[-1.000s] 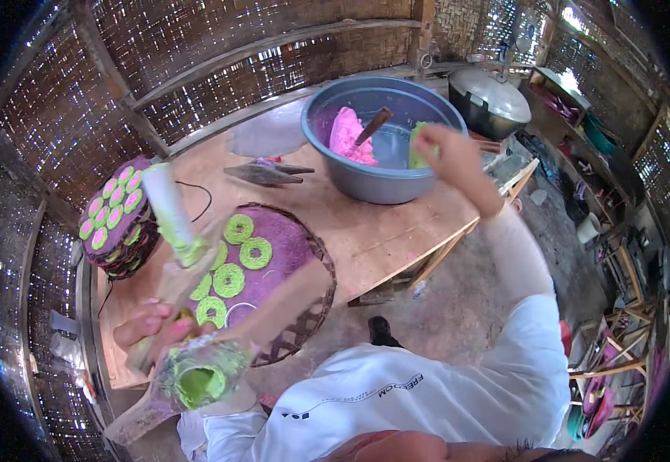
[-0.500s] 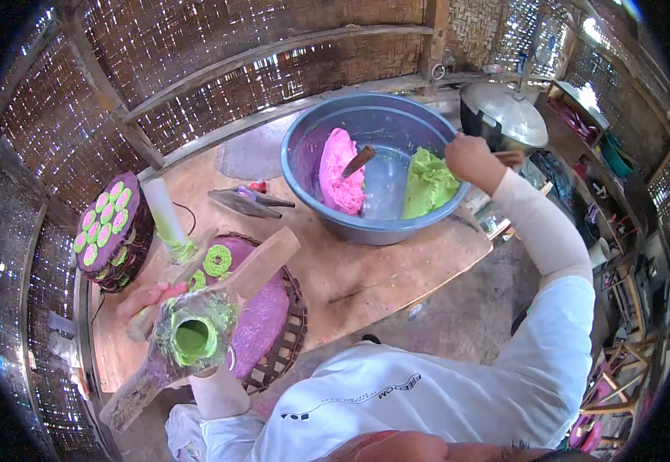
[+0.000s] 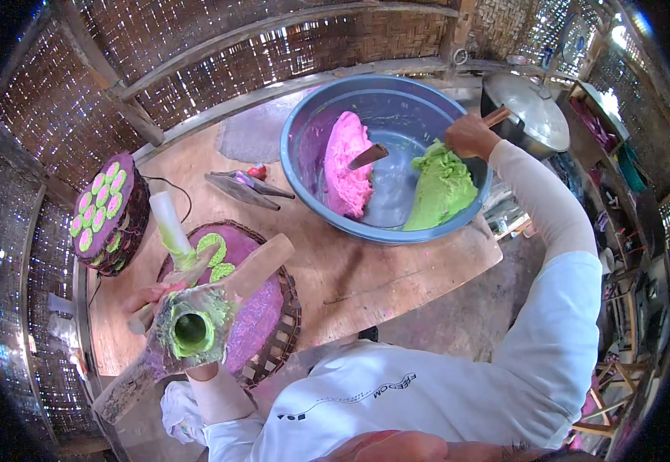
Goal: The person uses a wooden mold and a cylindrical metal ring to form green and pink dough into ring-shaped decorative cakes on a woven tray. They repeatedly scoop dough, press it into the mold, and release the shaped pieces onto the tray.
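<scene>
My left hand is wrapped round a wooden dough press, mostly hidden behind it. The press's round opening faces up, its rim smeared with green dough. Beside it stands a pale plunger, green at its lower end. Beneath the press lies a round woven tray with a purple sheet and green dough rings. My right hand is closed round a wooden paddle at the blue basin, against a green dough lump; the paddle's lower end is hidden.
A pink dough lump with another wooden paddle stuck in it shares the basin. A stack of purple trays with green-and-pink rounds stands at the left. Wooden tongs-like pieces lie mid-table. A lidded pot stands at the back right.
My right hand has moved down and inward over the basin, closer to the green dough. The press has shifted slightly over the tray, and its opening looks darker inside. The view has shifted a little.
</scene>
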The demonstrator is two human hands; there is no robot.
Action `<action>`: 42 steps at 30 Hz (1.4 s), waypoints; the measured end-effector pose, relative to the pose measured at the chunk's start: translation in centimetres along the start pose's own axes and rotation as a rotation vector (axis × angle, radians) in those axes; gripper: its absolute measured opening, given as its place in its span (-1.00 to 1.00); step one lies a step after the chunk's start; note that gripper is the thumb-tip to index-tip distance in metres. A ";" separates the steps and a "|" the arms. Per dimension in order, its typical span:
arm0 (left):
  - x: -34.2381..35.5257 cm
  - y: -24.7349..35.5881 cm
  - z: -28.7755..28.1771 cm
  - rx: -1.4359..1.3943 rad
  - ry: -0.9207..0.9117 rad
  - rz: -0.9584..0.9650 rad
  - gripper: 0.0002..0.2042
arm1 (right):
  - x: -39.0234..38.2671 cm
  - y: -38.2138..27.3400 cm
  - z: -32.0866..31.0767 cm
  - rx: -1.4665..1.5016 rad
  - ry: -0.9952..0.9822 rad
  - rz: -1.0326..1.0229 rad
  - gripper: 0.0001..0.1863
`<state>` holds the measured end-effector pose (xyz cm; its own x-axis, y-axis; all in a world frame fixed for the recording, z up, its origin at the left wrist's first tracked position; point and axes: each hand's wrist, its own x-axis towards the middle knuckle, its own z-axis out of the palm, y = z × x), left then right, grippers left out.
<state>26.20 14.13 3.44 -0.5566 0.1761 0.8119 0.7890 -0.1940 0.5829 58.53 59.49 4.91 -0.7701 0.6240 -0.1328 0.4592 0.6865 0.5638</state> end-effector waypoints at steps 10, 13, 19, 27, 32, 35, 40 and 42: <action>1.0 0.3 -1.4 -0.145 -0.136 0.107 -0.78 | -4.7 -5.4 -4.5 0.001 -0.035 -0.237 -0.87; 0.8 -0.8 -2.3 -0.295 -0.121 -0.023 -0.75 | -6.6 -6.3 -6.6 0.044 -0.099 -0.207 -0.85; 0.8 1.2 -3.2 -0.204 -0.173 -0.040 -0.78 | -13.1 -5.5 -14.1 0.154 -0.035 -0.058 -0.87; 0.9 1.2 -0.9 -0.084 -0.430 0.140 -0.52 | -20.0 -13.7 -26.7 0.700 0.442 -0.061 -0.87; 2.5 5.3 1.2 -0.431 -0.404 -0.014 -0.51 | -20.0 -17.3 -27.7 0.716 0.574 -0.144 -0.86; 3.7 6.6 -0.1 0.008 -0.443 0.248 -0.57 | -19.2 -18.6 -28.4 0.583 0.603 -0.144 -0.87; 4.0 7.6 -0.5 0.451 -0.445 0.434 -0.76 | -17.3 -24.5 -29.7 0.340 0.706 -0.138 -0.79; 4.3 7.9 -0.6 0.569 -0.425 0.457 -0.77 | -17.1 -26.9 -29.6 0.307 0.829 -0.176 -0.71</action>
<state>29.90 12.78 11.59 -0.0949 0.5688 0.8170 0.9870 0.1606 0.0028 46.20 19.31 16.17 -0.8584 0.1124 0.5005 0.3107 0.8903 0.3329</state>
